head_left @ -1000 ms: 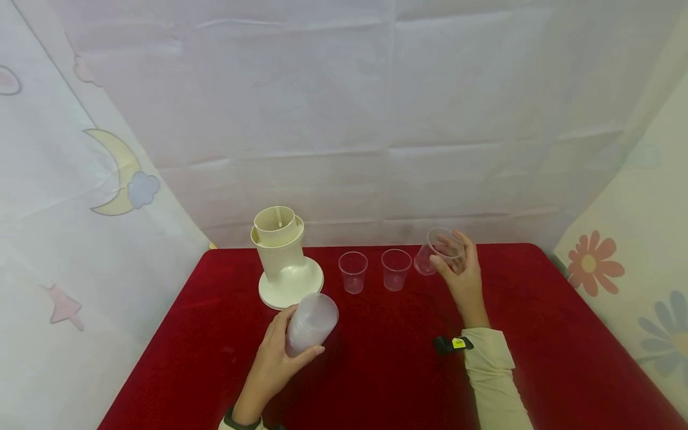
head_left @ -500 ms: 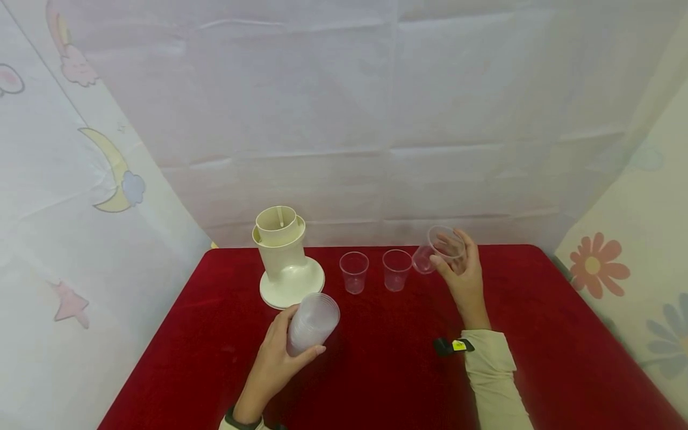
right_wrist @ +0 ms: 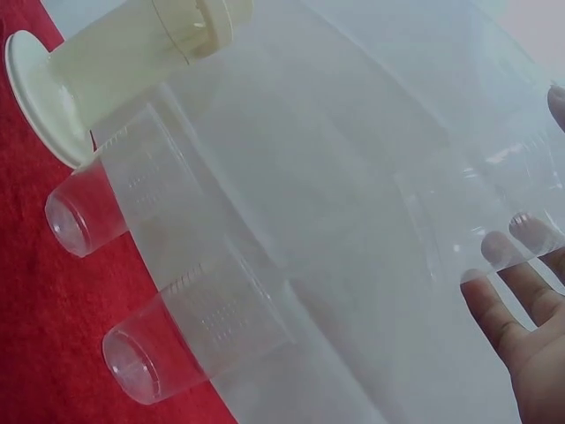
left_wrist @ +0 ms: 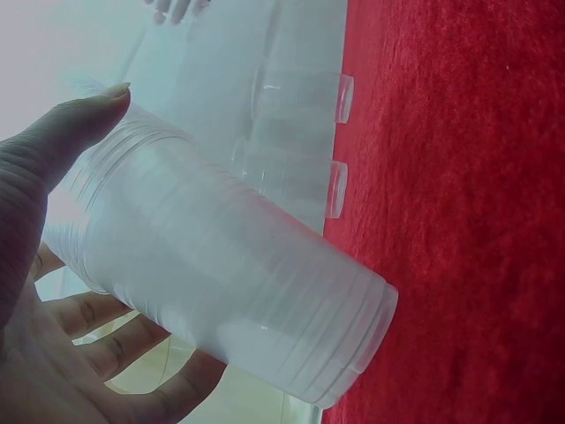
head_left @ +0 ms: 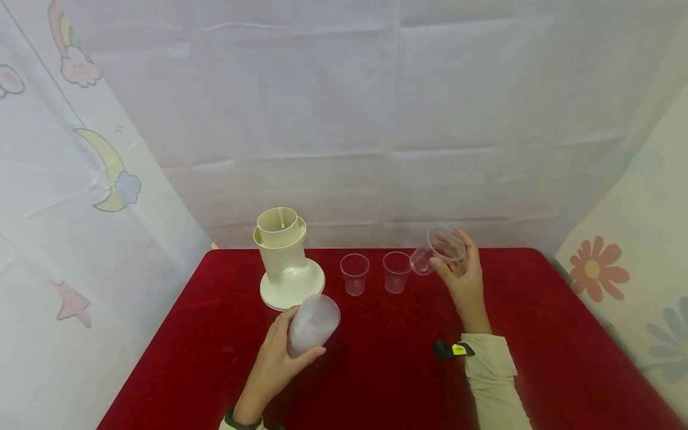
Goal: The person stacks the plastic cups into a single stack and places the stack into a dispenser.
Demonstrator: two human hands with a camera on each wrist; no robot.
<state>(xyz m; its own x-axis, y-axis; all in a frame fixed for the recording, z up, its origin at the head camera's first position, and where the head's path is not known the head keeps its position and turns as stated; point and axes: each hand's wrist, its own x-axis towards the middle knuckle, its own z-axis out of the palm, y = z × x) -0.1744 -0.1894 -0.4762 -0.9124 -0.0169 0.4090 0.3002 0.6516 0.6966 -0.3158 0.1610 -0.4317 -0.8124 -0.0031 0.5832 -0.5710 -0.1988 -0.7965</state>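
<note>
At left, the bench [head_left: 183,358] shows a wide red strip from its side edge to the left hand [head_left: 276,361]. Behind, the stand [head_left: 292,283], the left cup [head_left: 355,276] and the right cup [head_left: 396,275] are near the back edge; all 3 are upright. Between the 2 hands there is a broad red area, and more of it lies right of the right sleeve [head_left: 491,370]. A wall sheet [head_left: 322,119] rises behind the back edge.

Some parts are difficult to see. The left forearm [head_left: 249,403] is cut off below in the head view. In the left wrist view, glare and the thumb cover the mouth of the stack [head_left: 314,325], so I cannot count its cups. In the right wrist view, the held cup [head_left: 421,261] is very faint against the white sheet, and its rim is cut off.

The left hand is clamped around the tilted stack, in front of the stand; if the base touches the bench, I cannot tell. The right hand [head_left: 466,280] grips the held cup between thumb and fingers, tilted with its base leftward, apart from the right cup.
</note>
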